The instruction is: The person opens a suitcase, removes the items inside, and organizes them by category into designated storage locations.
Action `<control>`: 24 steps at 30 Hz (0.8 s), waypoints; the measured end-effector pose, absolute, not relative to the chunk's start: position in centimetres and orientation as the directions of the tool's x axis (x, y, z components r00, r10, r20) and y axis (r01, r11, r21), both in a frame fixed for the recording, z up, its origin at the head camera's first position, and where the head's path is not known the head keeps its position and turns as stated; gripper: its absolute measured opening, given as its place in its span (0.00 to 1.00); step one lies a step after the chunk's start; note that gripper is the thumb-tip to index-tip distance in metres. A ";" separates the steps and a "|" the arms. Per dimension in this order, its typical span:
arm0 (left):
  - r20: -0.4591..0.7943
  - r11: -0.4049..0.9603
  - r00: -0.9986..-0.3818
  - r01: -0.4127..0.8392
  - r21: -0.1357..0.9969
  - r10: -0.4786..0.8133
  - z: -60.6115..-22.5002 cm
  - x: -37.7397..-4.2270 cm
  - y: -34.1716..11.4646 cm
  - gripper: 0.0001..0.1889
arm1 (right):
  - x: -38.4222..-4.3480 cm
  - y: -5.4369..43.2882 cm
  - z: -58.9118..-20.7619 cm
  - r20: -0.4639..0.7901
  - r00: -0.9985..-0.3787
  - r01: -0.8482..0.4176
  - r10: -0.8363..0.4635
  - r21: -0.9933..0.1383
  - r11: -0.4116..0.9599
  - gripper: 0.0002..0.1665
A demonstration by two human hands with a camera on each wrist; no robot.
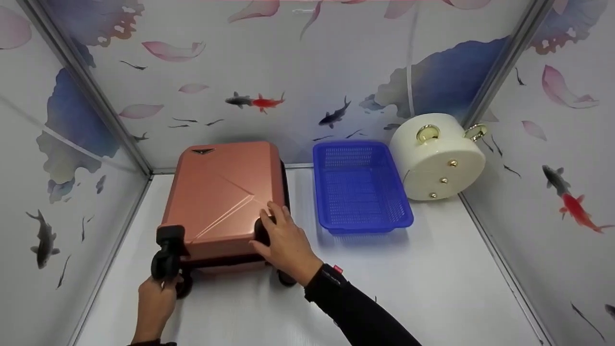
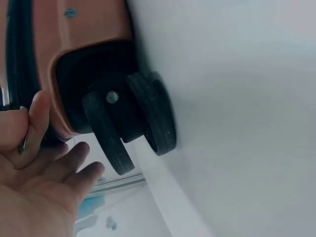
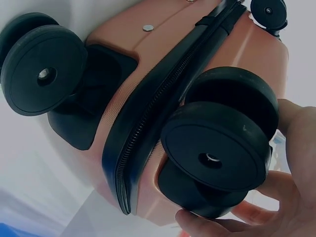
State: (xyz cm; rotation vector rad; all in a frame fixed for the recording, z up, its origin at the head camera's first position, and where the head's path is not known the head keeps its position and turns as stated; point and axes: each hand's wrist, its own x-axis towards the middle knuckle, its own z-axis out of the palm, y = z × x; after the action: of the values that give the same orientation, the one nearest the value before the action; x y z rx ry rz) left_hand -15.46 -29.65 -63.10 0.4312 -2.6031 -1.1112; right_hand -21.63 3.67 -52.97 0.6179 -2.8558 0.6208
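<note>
A rose-pink hard-shell suitcase (image 1: pixel 226 187) lies flat on the white surface, its black wheels facing me. My left hand (image 1: pixel 157 298) is at the near left corner, below a wheel (image 1: pixel 166 264). In the left wrist view its thumb and forefinger pinch a small metal zipper pull (image 2: pixel 22 144); the other fingers extend loosely. My right hand (image 1: pixel 288 250) holds the near right corner, thumb and fingers on either side of the upper wheel (image 3: pixel 215 145). A black zipper (image 3: pixel 158 94) runs between the two shells in the right wrist view. The suitcase's far side is hidden.
A blue plastic basket (image 1: pixel 355 187) stands right of the suitcase. Beside it, a cream round case (image 1: pixel 442 158) with gold rings and studs leans in the back right corner. Printed panels (image 1: pixel 298 57) enclose the white surface on the left, back and right.
</note>
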 end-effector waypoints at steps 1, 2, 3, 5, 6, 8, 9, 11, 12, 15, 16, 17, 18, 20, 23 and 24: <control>0.140 0.656 -0.916 -0.156 0.739 -0.376 -63.2 -15.6 -29.8 0.10 | -21.6 3.7 -52.9 0.230 -0.904 -0.423 -0.360 -0.364 0.830 0.48; 0.147 0.650 -0.912 -0.152 0.745 -0.382 -63.4 -15.8 -29.9 0.10 | -21.7 3.8 -52.9 0.230 -0.905 -0.421 -0.358 -0.360 0.833 0.48; 0.158 0.640 -0.906 -0.147 0.754 -0.394 -63.5 -16.0 -30.0 0.11 | -21.7 3.9 -52.9 0.231 -0.906 -0.419 -0.356 -0.359 0.834 0.48; 0.178 0.612 -0.888 -0.136 0.779 -0.424 -64.0 -16.5 -30.3 0.10 | -21.7 4.0 -53.0 0.234 -0.907 -0.415 -0.350 -0.356 0.838 0.48; 0.190 0.600 -0.877 -0.131 0.789 -0.442 -64.3 -16.8 -30.5 0.10 | -21.7 4.0 -53.2 0.241 -0.906 -0.415 -0.347 -0.358 0.836 0.48; 0.212 0.587 -0.856 -0.126 0.800 -0.472 -64.8 -17.2 -30.8 0.09 | -21.7 4.1 -53.5 0.250 -0.905 -0.418 -0.345 -0.364 0.832 0.48; 0.211 0.584 -0.852 -0.130 0.801 -0.479 -65.0 -17.3 -30.9 0.10 | -21.7 4.1 -53.6 0.255 -0.903 -0.422 -0.346 -0.373 0.826 0.48; 0.204 0.596 -0.851 -0.149 0.789 -0.483 -65.3 -17.2 -31.1 0.09 | -21.6 4.1 -53.9 0.265 -0.897 -0.434 -0.353 -0.387 0.813 0.48; 0.202 0.600 -0.856 -0.148 0.786 -0.476 -65.4 -17.1 -31.2 0.08 | -21.6 4.2 -54.1 0.267 -0.895 -0.441 -0.358 -0.396 0.806 0.47; 0.182 0.603 -0.870 -0.155 0.783 -0.459 -65.3 -16.6 -31.3 0.09 | -21.6 4.5 -54.4 0.274 -0.889 -0.454 -0.367 -0.425 0.783 0.44; 0.186 0.599 -0.872 -0.144 0.788 -0.454 -65.0 -16.5 -31.3 0.13 | -21.7 4.7 -54.4 0.277 -0.889 -0.455 -0.365 -0.442 0.773 0.43; 0.189 0.597 -0.874 -0.135 0.791 -0.448 -64.6 -16.4 -31.2 0.17 | -21.7 4.9 -54.4 0.279 -0.890 -0.454 -0.362 -0.464 0.760 0.42; 0.206 0.595 -0.874 -0.111 0.796 -0.439 -64.1 -16.4 -31.1 0.21 | -21.8 5.1 -54.5 0.285 -0.890 -0.453 -0.355 -0.485 0.748 0.40; 0.250 0.607 -0.871 -0.067 0.792 -0.423 -63.0 -15.9 -30.9 0.28 | -21.8 5.4 -54.8 0.287 -0.899 -0.438 -0.332 -0.545 0.715 0.38; 0.363 0.643 -0.859 0.054 0.764 -0.360 -61.0 -15.1 -30.3 0.44 | -21.9 5.9 -55.6 0.283 -0.914 -0.406 -0.292 -0.637 0.655 0.37; 0.398 0.651 -0.857 0.101 0.752 -0.327 -60.4 -14.9 -30.0 0.49 | -21.9 6.0 -55.9 0.282 -0.918 -0.397 -0.278 -0.662 0.635 0.37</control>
State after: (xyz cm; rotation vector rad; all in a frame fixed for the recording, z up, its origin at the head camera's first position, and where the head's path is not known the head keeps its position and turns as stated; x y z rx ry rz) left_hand -14.91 -30.05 -60.36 0.1755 -2.3597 -1.1176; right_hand -21.90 6.00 -55.91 0.5613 -2.6997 1.1495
